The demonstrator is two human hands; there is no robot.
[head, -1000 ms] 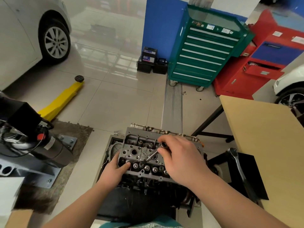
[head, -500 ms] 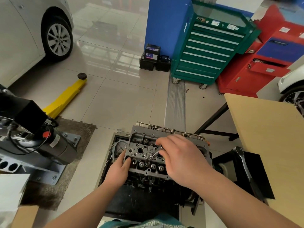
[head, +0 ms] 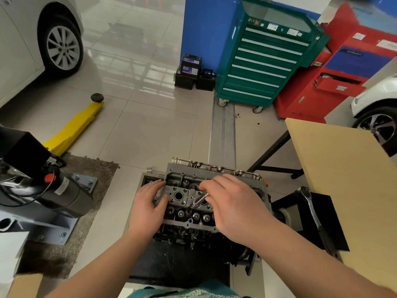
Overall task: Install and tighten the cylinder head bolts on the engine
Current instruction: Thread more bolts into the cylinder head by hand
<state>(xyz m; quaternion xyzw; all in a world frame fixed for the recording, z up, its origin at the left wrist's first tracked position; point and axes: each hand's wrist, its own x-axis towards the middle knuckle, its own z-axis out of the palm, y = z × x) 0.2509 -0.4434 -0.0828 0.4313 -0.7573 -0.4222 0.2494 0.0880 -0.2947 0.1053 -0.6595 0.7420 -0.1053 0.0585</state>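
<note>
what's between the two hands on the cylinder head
In the head view, a bare patch of the cylinder head with a round bore lies between the left hand and right hand, which pinches a shiny bolt.

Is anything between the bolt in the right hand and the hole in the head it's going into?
Nothing visible. The right hand pinches the bolt, tilted, its lower end already at the cylinder head surface. The left hand rests on the head's left end, clear of it. The hole itself is hidden by the bolt.
</note>
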